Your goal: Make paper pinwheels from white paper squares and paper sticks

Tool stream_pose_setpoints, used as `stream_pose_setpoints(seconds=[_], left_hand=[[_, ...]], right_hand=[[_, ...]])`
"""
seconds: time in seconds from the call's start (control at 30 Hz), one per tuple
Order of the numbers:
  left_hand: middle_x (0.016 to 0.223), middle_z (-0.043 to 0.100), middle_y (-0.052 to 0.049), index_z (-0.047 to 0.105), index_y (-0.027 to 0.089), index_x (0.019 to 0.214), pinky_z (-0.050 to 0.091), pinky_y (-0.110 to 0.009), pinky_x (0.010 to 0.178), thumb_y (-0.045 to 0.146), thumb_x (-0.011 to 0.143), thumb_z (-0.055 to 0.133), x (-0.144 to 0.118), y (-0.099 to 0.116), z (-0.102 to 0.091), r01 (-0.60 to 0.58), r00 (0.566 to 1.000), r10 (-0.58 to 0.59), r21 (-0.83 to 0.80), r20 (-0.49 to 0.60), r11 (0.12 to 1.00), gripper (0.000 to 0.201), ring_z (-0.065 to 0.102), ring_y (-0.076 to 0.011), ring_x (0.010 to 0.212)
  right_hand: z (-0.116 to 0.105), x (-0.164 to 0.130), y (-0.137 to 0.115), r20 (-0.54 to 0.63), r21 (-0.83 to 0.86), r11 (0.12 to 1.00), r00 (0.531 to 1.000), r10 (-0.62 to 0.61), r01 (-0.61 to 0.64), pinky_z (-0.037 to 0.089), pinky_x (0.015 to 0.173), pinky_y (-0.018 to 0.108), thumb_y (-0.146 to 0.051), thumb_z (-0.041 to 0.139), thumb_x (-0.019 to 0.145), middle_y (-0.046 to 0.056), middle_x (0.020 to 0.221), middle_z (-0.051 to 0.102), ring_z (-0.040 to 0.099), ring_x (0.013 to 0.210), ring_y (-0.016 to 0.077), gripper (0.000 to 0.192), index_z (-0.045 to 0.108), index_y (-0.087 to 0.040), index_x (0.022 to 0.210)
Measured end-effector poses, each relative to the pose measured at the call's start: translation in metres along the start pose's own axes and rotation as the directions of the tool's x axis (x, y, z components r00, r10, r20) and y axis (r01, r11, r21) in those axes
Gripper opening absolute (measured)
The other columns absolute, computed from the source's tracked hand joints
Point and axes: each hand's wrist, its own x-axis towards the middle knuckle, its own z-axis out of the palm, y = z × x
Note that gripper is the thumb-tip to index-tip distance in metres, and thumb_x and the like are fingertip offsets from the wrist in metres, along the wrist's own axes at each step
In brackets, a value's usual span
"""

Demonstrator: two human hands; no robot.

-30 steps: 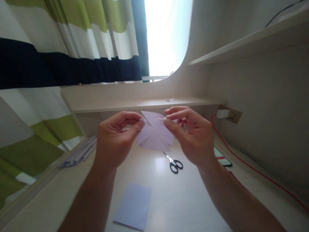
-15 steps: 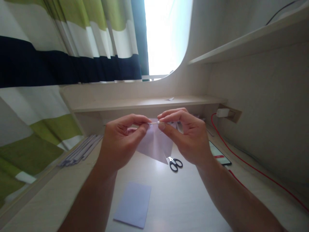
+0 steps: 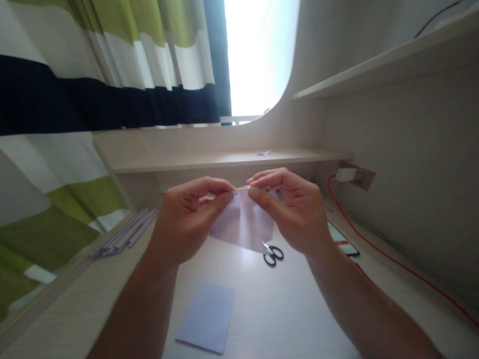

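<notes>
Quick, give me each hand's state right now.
Left hand: closed, pinching the folded paper.
Right hand: closed, pinching a thin pin at the paper's top.

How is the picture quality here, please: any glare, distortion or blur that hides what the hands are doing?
Head view: the window is blown out to white, backlighting the scene; wide-angle distortion bends the shelf and curtain; a bright glare patch sits on the desk by the scissors; the left hand, right hand and paper are dim and soft, and the thin stick is barely resolved.

Both hands raised, left (image 3: 185,219) and right (image 3: 295,212), fingertips pinched, nearly touching
</notes>
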Motion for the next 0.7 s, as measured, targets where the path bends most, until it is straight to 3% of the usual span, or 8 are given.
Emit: stream_pose_setpoints(seconds=[0.7], left_hand=[[0.084, 0.075, -0.001, 0.079, 0.019, 0.091, 0.051, -0.018, 0.062, 0.017, 0.086, 0.077, 0.0002, 0.0013, -0.0004, 0.03, 0.999, -0.031, 0.031, 0.022, 0.999, 0.005, 0.067, -0.0116, 0.075]], right_hand=[[-0.002, 0.0002, -0.0007, 0.026, -0.004, 1.0, 1.0, -0.004, 0.004, 0.052, 0.088, 0.039, -0.02, 0.08, 0.088, 0.004, 0.101, 0.077, 0.071, 0.097, 0.0208, 0.004, 0.077, -0.021, 0.09]])
